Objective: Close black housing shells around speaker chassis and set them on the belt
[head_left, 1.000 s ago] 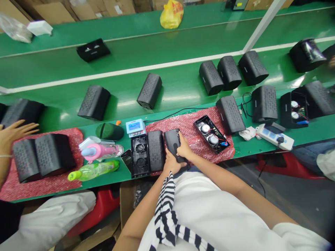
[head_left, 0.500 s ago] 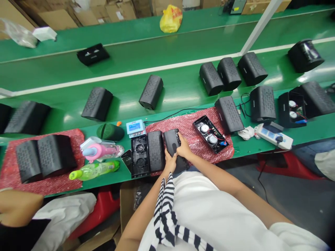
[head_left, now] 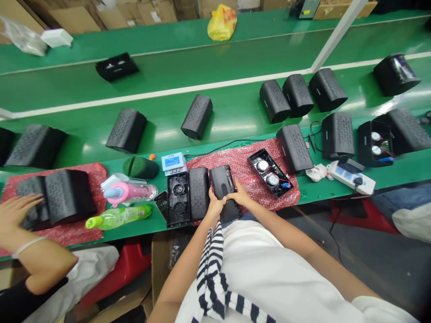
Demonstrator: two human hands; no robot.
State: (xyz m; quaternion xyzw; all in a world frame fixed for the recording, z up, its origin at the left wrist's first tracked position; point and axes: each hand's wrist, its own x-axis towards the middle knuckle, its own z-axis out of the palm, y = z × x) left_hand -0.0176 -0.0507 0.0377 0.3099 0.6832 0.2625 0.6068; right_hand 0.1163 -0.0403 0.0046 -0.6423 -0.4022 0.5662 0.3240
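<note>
Close to my body, a black speaker housing (head_left: 220, 177) lies on red bubble wrap. My left hand (head_left: 216, 204) grips its near left side. My right hand (head_left: 240, 194) has the right side, thumb reaching over the top towards the left hand; some fingertips are hidden. Just left stands another black speaker (head_left: 198, 193) with a patterned grille, and beside it an open black shell (head_left: 178, 199) with two round openings. To the right, an open speaker half (head_left: 272, 173) shows two round drivers, red wires and a blue connector.
A small blue-screen meter (head_left: 173, 163) stands behind the shell. Green bottle (head_left: 117, 217), pink bottle (head_left: 129, 192) and green cylinder (head_left: 140, 168) are at left. A co-worker's hand (head_left: 20, 211) rests by speakers there. A power strip (head_left: 352, 176) lies right; more speakers line the green belt (head_left: 161, 121).
My right hand has slid from the housing's upper right edge down towards its near right side. The co-worker's hand at left has come over the speakers.
</note>
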